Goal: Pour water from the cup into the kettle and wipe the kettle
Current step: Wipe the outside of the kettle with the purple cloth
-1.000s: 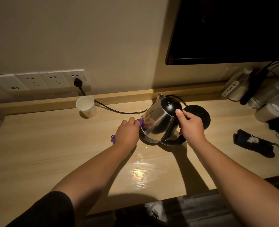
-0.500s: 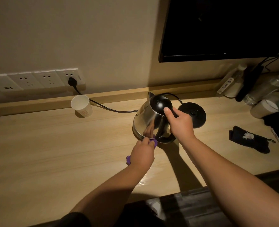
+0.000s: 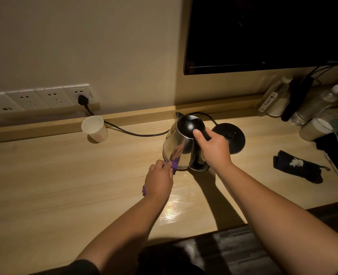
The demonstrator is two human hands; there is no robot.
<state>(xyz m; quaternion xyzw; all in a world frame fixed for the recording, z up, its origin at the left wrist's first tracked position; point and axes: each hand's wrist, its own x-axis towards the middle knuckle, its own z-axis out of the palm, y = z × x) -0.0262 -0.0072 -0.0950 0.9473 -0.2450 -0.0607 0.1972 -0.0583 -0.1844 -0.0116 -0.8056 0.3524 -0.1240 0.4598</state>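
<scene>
A: Where's the kettle (image 3: pixel 181 144), then?

B: On the tabletop (image 3: pixel 55 185), off its round black base (image 3: pixel 230 137), which lies just to the kettle's right. The right hand (image 3: pixel 213 147) is wrapped round the black handle with the thumb up on the lid, fingers pressed shut about it. The left hand (image 3: pixel 159 180) is at the kettle's lower near side, fingers pinching a purple cloth (image 3: pixel 174 164) against the steel.

A: So it's the wiping. How should it be done well?

B: My judgement: keep the handle hand firm so the kettle doesn't slide or tip, since it probably holds water. Press the cloth flat and sweep round the curve of the wall rather than dabbing at one spot, turning the kettle by the handle to bring the far side round. Stay clear of the spout so nothing slops out.

A: And the count?

B: One kettle, one base, one cloth. One white paper cup (image 3: pixel 95 128), upright, well to the kettle's left by the back ledge. One black cord (image 3: pixel 136 133) running from behind the kettle to a wall socket up on its left. Right of the kettle: one dark folded item (image 3: pixel 299 168) on the tabletop and a cluster of bottles in the far corner; I count at least three, too dim to be sure.
</scene>
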